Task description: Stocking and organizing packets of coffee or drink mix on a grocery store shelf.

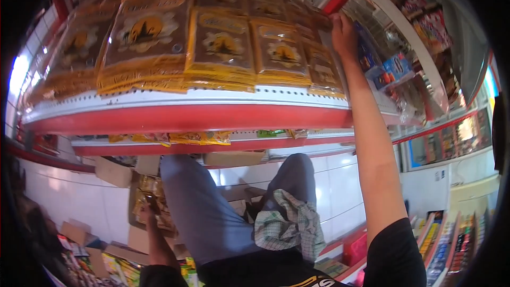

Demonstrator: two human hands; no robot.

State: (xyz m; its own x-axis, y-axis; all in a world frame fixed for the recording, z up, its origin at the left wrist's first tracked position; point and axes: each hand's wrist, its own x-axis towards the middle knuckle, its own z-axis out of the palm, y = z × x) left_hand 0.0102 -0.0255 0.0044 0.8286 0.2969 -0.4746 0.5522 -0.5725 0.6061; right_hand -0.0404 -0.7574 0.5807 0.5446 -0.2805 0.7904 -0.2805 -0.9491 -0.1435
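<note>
My right hand [343, 34] reaches up to the right end of the shelf and rests near a red shelf edge [332, 8], beside the last column of brown and yellow packets [283, 54]; its fingers are partly hidden. Rows of these clear-fronted packets, larger ones [145, 40] at the left, lie on the white perforated shelf with a red front rail [191, 118]. Down at the left, my left hand [149, 209] is at an open cardboard box [133, 203] of small brown packets [151, 183]. Its fingers are too small and dark to tell their grip.
A checked cloth [287, 223] lies over my thigh. Lower shelves carry yellow packets [199, 137]. Opened cartons with colourful packs [115, 265] stand at the lower left. Blue boxes [398, 69] sit right of my right forearm, and racks of goods [446, 243] stand at the lower right.
</note>
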